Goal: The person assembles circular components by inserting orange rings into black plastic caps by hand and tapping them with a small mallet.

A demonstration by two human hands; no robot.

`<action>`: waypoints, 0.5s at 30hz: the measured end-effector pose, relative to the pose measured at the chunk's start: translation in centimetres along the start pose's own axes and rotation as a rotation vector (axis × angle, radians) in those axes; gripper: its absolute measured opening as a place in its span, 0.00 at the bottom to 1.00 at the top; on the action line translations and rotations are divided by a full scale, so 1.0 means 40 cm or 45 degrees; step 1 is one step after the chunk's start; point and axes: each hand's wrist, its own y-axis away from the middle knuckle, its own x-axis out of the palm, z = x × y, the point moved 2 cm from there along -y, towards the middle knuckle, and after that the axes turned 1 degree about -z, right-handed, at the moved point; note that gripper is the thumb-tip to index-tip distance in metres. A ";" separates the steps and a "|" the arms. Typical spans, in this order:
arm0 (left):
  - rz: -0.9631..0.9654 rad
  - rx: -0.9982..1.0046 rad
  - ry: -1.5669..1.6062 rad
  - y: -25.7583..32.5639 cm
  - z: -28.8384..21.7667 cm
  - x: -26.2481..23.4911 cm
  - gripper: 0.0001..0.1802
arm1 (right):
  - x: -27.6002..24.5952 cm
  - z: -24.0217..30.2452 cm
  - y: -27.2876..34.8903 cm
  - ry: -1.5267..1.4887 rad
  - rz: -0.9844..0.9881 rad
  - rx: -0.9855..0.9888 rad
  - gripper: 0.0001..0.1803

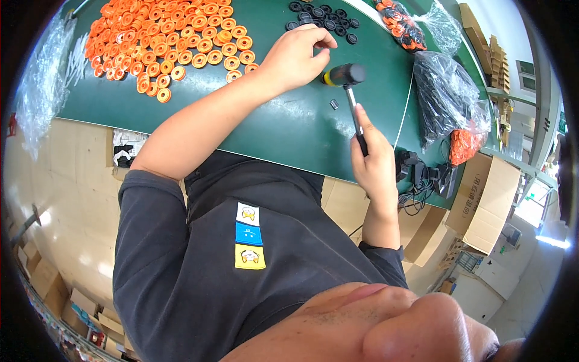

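I see right hand (375, 158) fingers clamped low on the head-heavy black rubber mallet (348, 76); left hand (295, 57) fingers pinched together at a small part, too hidden to identify, on green surface (289, 120).

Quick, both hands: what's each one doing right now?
Left hand: fingers curled, pinching something small under the mallet head; the part itself can't be made out.
Right hand: closed around the mallet handle.

Clear plastic bags (447, 90) lie right of table; brown carton (490, 202) below them.
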 end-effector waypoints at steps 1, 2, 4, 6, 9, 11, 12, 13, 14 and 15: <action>0.000 -0.010 -0.010 -0.001 0.001 0.000 0.10 | 0.008 -0.004 0.002 0.035 0.042 0.000 0.34; 0.001 -0.020 -0.019 -0.002 0.002 0.000 0.10 | 0.012 -0.007 0.004 0.069 0.083 0.000 0.34; 0.000 -0.007 -0.020 0.000 0.004 0.000 0.10 | 0.001 -0.008 0.004 0.029 0.047 -0.017 0.34; -0.006 0.003 -0.029 0.000 0.007 -0.001 0.10 | -0.004 -0.004 0.003 -0.017 0.015 -0.042 0.34; 0.002 -0.028 -0.001 0.000 -0.002 -0.001 0.10 | -0.005 -0.013 0.012 -0.015 -0.055 0.076 0.34; -0.005 -0.024 -0.024 -0.004 -0.001 -0.002 0.11 | 0.007 -0.029 0.010 0.014 0.009 0.002 0.33; -0.002 -0.019 -0.020 -0.005 0.000 0.000 0.11 | 0.002 -0.031 0.011 -0.004 0.013 0.002 0.34; 0.006 0.007 -0.063 -0.003 0.002 0.000 0.12 | 0.000 -0.027 0.010 -0.004 0.010 0.001 0.34; 0.014 0.032 -0.105 -0.003 0.005 -0.001 0.14 | -0.003 -0.023 0.011 -0.050 -0.029 0.051 0.34; 0.015 0.035 -0.107 -0.002 0.008 -0.003 0.14 | -0.004 -0.020 0.011 -0.095 -0.068 0.100 0.34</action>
